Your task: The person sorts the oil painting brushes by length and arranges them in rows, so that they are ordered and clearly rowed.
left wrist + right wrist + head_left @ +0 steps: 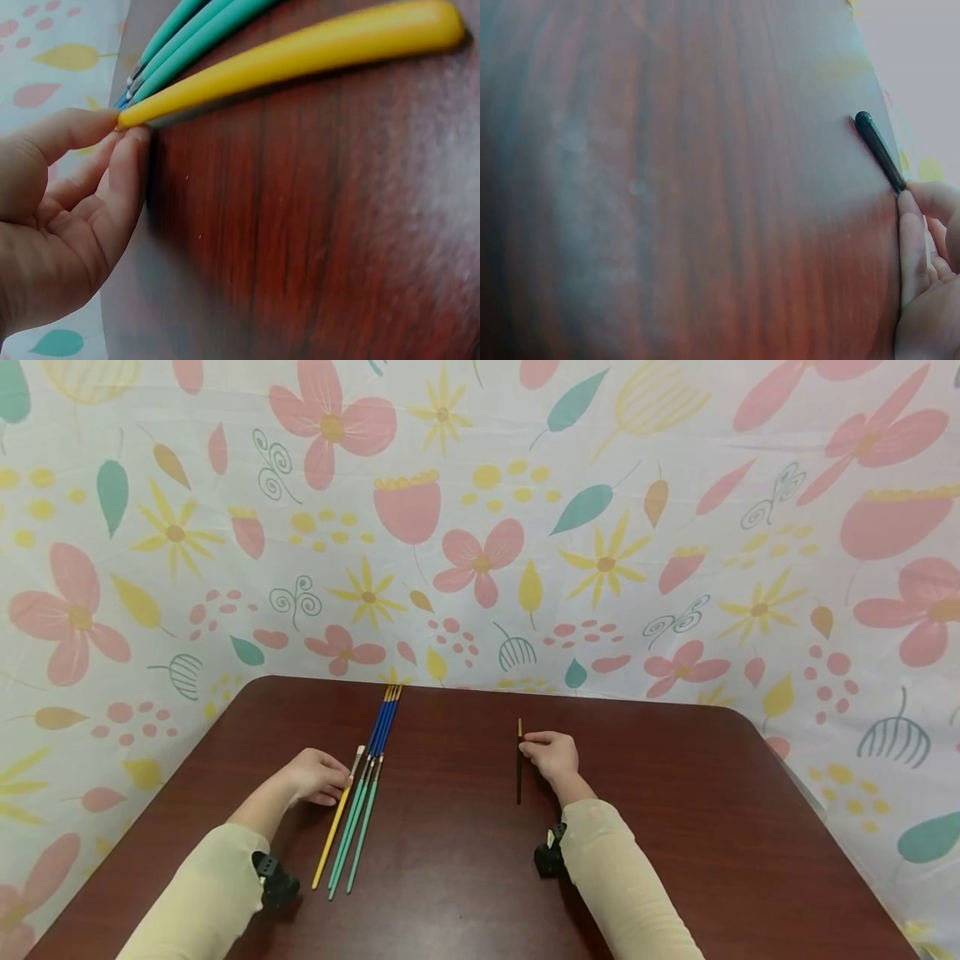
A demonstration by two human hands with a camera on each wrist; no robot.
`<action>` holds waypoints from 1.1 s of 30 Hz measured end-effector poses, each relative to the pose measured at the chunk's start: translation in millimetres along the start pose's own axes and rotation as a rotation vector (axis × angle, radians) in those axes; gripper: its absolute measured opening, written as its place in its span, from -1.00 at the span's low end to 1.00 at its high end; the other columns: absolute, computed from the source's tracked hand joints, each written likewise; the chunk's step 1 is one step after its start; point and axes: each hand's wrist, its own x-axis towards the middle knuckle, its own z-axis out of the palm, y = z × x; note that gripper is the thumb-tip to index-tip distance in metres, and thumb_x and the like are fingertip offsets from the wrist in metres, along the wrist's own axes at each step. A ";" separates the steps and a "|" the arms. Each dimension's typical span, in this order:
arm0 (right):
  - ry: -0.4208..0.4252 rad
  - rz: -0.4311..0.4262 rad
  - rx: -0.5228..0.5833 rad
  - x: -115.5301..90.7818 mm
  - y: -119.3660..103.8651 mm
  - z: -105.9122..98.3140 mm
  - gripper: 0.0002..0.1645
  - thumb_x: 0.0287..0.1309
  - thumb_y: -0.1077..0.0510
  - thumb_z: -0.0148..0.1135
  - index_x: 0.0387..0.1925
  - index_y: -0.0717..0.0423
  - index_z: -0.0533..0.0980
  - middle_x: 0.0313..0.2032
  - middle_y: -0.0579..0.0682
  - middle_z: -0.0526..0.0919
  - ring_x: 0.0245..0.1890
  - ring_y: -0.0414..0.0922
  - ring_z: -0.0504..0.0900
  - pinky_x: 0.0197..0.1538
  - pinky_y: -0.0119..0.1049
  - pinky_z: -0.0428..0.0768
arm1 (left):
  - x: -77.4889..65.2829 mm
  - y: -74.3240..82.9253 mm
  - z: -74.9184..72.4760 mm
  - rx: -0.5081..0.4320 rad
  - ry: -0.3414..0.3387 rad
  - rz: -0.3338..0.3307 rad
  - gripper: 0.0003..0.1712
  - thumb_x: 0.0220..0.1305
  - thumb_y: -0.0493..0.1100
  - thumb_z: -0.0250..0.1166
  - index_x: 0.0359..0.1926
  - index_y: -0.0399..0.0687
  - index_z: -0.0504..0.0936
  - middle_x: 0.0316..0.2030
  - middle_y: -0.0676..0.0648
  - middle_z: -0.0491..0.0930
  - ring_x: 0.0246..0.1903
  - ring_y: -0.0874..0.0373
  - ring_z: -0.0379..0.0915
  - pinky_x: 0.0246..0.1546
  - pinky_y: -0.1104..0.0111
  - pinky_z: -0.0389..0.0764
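Note:
At the left of the table, my left hand (318,777) pinches a yellow-handled paintbrush (330,841) near its ferrule, between thumb and fingertips. Its pale bristles point away from me; the handle (300,56) stretches toward the camera in the left wrist view. Right beside it lie several green-handled paintbrushes (363,827), roughly parallel. Beyond those is a bundle of blue-handled paintbrushes (383,725), reaching the far edge. Over on the right, my right hand (553,755) pinches a thin black-handled paintbrush (519,777) near its upper part, its brown tip away from me. The handle's rounded end (864,120) shows in the right wrist view.
The dark reddish-brown table (442,877) has rounded far corners. Behind its far edge hangs a white cloth (480,460) printed with flowers and leaves. A small black camera is strapped to each wrist.

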 end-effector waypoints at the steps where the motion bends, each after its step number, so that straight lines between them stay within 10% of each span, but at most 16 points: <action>1: -0.001 -0.001 0.001 -0.1 -0.7 -0.2 -0.71 0.08 0.14 0.32 -0.11 0.09 0.66 -0.17 0.16 0.70 -0.28 -0.05 0.68 -0.25 -0.25 0.64 | -0.7 0.7 0.9 0.017 0.008 0.003 -0.62 0.18 -0.27 0.27 -0.06 -0.50 0.54 -0.31 -0.16 0.65 -0.42 0.15 0.60 -0.39 0.29 0.69; 33: 0.143 -0.019 -0.299 -13.9 -18.0 19.7 -0.74 0.15 0.06 0.24 -0.12 -0.03 0.65 -0.12 0.06 0.69 -0.24 0.04 0.65 -0.25 -0.08 0.61 | -5.0 0.3 15.8 0.060 0.140 -0.016 -0.80 0.17 -0.33 0.26 -0.21 -0.42 0.65 -0.26 -0.24 0.67 -0.43 0.12 0.58 -0.41 0.26 0.69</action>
